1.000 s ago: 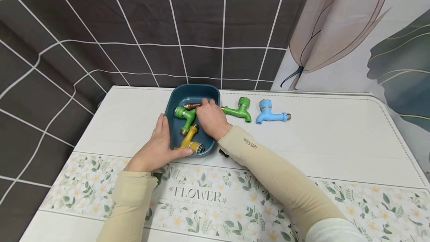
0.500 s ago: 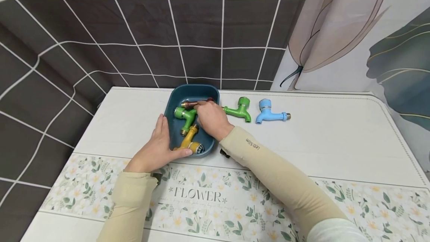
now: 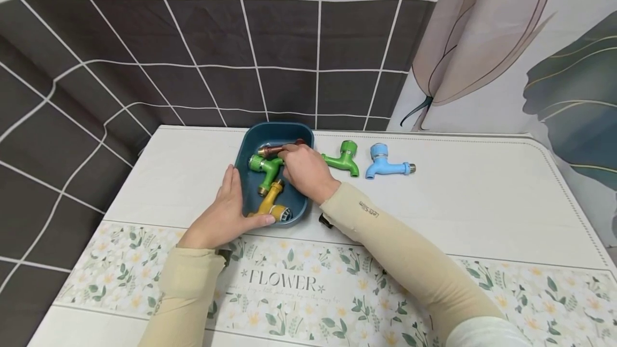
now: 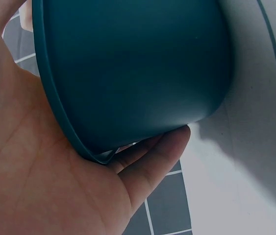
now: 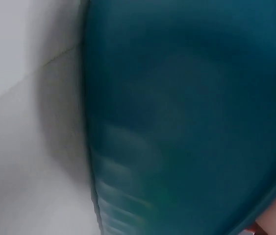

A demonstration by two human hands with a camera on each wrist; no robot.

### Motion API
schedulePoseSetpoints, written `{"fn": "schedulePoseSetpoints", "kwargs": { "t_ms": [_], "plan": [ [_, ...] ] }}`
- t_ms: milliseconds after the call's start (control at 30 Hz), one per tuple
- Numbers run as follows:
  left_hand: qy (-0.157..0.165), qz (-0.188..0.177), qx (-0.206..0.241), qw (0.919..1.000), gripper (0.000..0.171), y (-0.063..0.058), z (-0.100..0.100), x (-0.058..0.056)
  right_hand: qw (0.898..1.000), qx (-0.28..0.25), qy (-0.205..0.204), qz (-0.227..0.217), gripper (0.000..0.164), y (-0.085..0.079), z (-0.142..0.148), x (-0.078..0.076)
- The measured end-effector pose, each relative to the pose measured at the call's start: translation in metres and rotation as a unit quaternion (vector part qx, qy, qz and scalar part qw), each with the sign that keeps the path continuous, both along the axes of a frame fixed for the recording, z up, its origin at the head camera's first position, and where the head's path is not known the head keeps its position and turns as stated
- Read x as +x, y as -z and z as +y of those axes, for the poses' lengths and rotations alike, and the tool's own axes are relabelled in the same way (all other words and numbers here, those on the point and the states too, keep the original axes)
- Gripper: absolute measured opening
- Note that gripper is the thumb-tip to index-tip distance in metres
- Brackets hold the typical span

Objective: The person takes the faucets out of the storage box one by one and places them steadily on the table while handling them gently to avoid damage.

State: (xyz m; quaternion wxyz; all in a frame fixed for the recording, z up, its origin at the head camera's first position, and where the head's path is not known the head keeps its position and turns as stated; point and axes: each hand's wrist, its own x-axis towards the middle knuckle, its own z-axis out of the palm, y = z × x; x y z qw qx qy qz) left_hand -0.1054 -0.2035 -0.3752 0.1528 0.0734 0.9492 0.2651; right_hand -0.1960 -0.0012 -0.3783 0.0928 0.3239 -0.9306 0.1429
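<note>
A dark blue plastic basin (image 3: 252, 135) stands on the table, seen from above in the head view. In it lie a yellow tap (image 3: 273, 197), a green tap (image 3: 270, 173) and a dark red tap (image 3: 272, 150). My left hand (image 3: 219, 218) lies along the basin's left side, fingers straight on the outer wall and thumb over the front rim by the yellow tap. My right hand (image 3: 308, 170) reaches over the right rim, fingers bent down where the green and red taps meet. Its fingertips are hidden, so whether it grips either one I cannot tell.
Right of the basin, a second green tap (image 3: 343, 159) and a light blue tap (image 3: 385, 162) lie on the tabletop (image 3: 463, 191). A small black object (image 3: 325, 221) shows beside the right sleeve. A dark tile-patterned cloth (image 3: 284, 90) rises behind the table's back edge.
The red tap has shifted slightly left, and more of it shows beside my right fingers, which have lowered. My left hand and the other taps stay put.
</note>
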Motion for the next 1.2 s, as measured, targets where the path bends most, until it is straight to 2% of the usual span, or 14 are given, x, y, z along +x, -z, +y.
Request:
{"fn": "schedulePoseSetpoints", "kwargs": {
  "t_ms": [433, 933, 1200],
  "plan": [
    [0.004, 0.003, 0.001, 1.0000, 0.132, -0.002, 0.001, 0.001, 1.000, -0.028, -0.012, -0.003, 0.031, -0.007, 0.011, 0.005],
    [-0.001, -0.005, -0.005, 1.0000, 0.133, -0.002, 0.001, 0.000, 0.995, -0.091, -0.018, 0.027, 0.030, -0.022, 0.027, 0.017],
    [-0.002, -0.003, -0.003, 1.0000, 0.133, -0.001, 0.001, 0.000, 0.993, -0.101, -0.022, 0.056, 0.031, -0.027, 0.040, 0.023]
  ]
}}
